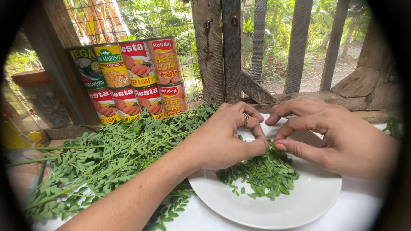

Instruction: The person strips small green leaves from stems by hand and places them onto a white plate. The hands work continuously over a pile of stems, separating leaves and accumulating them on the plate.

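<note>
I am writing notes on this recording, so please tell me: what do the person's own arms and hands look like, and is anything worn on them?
Both hands are bare, with no gloves. The left hand wears one thin, pale metal ring on a finger. The left forearm is uncovered, with no sleeve, watch or bracelet in view. The right hand shows no ring, and its nails are short and unpainted. The right arm is mostly cut off at the picture edge.

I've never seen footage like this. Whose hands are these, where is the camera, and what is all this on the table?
There is no machine here: one camera, worn on a person's head, looks down at their own two bare hands. The left hand and right hand meet fingertip to fingertip over a white plate, pinching something small and green. On the plate lies a pile of loose leaves. Beside it lie leafy branches, and behind them stacked cans stand against a wire and wood fence.
</note>
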